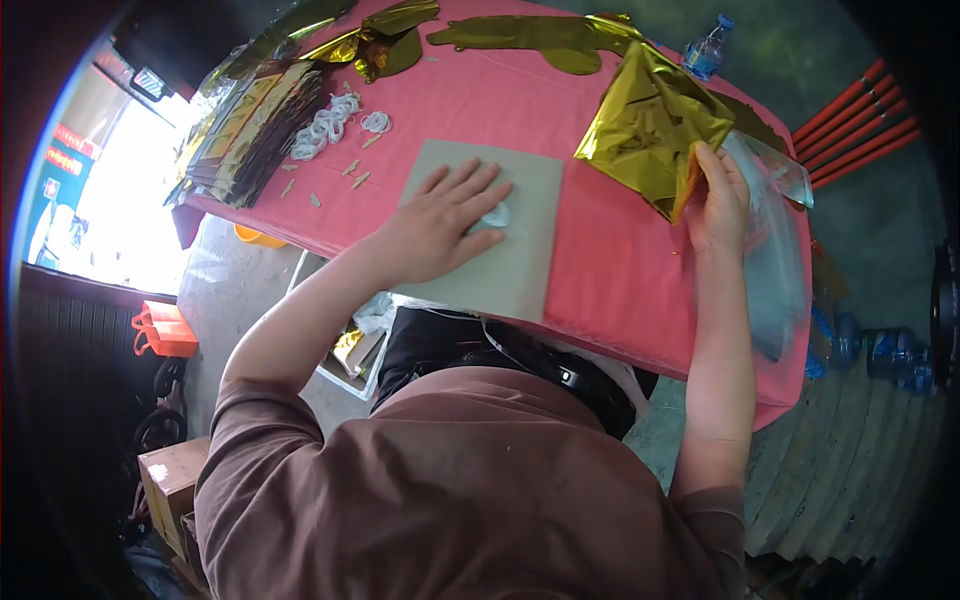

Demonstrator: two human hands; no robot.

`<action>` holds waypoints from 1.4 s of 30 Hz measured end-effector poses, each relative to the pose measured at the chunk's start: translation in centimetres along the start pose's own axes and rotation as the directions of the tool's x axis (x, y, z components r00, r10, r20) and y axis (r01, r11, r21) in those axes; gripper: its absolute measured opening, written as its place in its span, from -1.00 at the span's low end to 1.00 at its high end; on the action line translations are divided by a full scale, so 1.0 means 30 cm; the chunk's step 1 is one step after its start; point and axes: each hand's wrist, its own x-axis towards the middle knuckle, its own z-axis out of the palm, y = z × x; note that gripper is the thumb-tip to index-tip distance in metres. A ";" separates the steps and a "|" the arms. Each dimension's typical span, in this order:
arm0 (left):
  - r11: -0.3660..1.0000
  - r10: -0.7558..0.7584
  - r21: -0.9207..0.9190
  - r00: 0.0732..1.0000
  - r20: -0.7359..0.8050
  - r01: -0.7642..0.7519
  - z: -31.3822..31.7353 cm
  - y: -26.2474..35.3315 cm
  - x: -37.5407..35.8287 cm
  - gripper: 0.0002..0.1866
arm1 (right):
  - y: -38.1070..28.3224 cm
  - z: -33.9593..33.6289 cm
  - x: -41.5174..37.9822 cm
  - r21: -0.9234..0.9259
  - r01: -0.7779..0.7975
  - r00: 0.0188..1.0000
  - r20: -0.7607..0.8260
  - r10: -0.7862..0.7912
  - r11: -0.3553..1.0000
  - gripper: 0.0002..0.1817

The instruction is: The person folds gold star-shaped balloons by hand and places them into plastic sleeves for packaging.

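My left hand (450, 222) lies flat with its fingers spread on a grey board (525, 255) near the front edge of the table. A small pale, shiny patch (495, 215) shows between its thumb and forefinger. At the right, my right hand (718, 200) pinches the lower right corner of a crinkled gold foil sheet (650, 120), thumb and fingers closed on it. The foil is raised at a tilt over the pink tablecloth (610, 260). Several flat gold foil pieces (530, 38) lie along the far edge.
At the left are a stack of flat packs (250, 130), white string bundles (325, 128) and several small light strips (360, 180). A plastic bottle (708, 50) stands at the far right edge. Clear plastic bags (765, 250) lie by my right forearm. A white bin (345, 380) is below the table.
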 end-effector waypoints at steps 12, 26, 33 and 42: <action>0.949 0.093 -0.270 0.965 -0.245 -0.160 0.111 0.039 0.272 -0.38 | 0.016 -0.031 -0.027 0.038 -0.116 0.992 -0.035 0.118 0.993 -0.90; 0.818 -0.111 -0.563 0.927 -0.357 -0.119 0.055 -0.003 0.243 -0.62 | 0.079 0.107 -0.130 -0.491 -0.341 0.920 0.002 0.393 0.802 -0.88; 0.953 0.241 -0.154 0.962 -0.131 -0.260 0.083 0.091 0.234 -0.48 | 0.057 0.131 -0.127 -0.587 -0.386 0.897 -0.058 0.439 0.711 -0.75; 0.966 0.241 -0.070 0.966 -0.095 -0.248 0.097 0.088 0.229 -0.37 | -0.006 0.172 -0.102 -0.859 -0.320 0.823 -0.043 0.566 0.400 -0.53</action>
